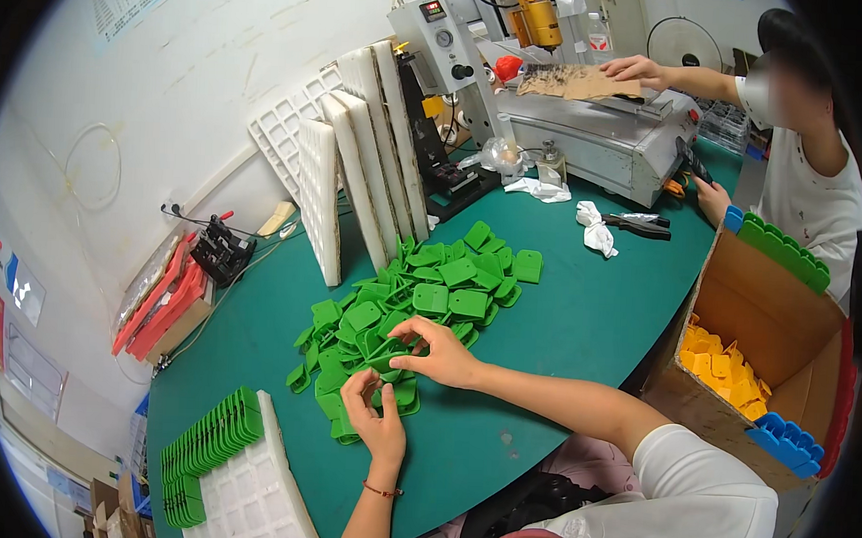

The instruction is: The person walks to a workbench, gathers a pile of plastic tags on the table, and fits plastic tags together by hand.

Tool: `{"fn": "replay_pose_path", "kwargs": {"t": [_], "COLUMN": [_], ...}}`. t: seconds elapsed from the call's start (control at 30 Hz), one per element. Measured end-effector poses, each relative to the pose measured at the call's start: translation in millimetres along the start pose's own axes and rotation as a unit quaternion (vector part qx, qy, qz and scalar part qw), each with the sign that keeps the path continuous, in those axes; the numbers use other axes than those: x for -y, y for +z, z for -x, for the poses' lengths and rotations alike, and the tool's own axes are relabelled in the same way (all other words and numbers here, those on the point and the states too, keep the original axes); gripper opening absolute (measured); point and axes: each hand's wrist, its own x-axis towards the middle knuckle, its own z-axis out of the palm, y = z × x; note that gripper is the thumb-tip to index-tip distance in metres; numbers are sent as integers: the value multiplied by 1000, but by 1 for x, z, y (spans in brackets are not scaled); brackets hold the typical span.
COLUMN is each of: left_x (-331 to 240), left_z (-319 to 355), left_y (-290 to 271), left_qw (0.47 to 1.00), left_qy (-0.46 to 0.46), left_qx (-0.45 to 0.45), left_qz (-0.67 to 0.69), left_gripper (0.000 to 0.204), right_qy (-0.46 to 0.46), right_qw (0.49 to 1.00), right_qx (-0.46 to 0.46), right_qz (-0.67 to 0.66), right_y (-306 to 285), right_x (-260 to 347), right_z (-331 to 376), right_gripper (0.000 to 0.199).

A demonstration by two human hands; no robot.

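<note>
A heap of flat green plastic tags (420, 302) lies spread on the green table (583, 314). My right hand (442, 351) rests on the near side of the heap, fingers pinching a green tag. My left hand (374, 418) is just below it, fingers curled around another green piece at the heap's near edge. A white grid tray (258, 492) at the near left has a row of green tags (207, 437) standing upright in its slots.
Several white trays (359, 160) lean against the wall behind the heap. A cardboard box (764, 351) with yellow tags stands at the right. Another person (802, 141) works at a grey machine (600, 132) at the back. Pliers (640, 225) and a crumpled white cloth (596, 228) lie nearby.
</note>
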Motion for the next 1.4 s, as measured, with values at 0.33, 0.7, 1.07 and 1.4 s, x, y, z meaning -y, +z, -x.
{"fn": "replay_pose_path", "kwargs": {"t": [0.33, 0.7, 1.07, 1.4], "left_x": [-26, -29, -27, -25], "left_z": [5, 7, 5, 5], "left_y": [-2, 6, 7, 9], "left_qw": [903, 888, 906, 913], "left_qy": [322, 315, 298, 288], "left_qx": [128, 181, 176, 170], "left_qz": [-253, -283, -244, -234], "left_gripper": [33, 37, 30, 34], "right_qy": [-381, -315, -318, -331], "right_qw": [890, 865, 866, 850], "right_qx": [83, 254, 240, 260], "right_qz": [237, 297, 301, 316], "right_y": [5, 3, 7, 6], "right_x": [-1, -9, -13, -18], "right_z": [8, 12, 13, 13], "right_gripper": [29, 33, 31, 33]}}
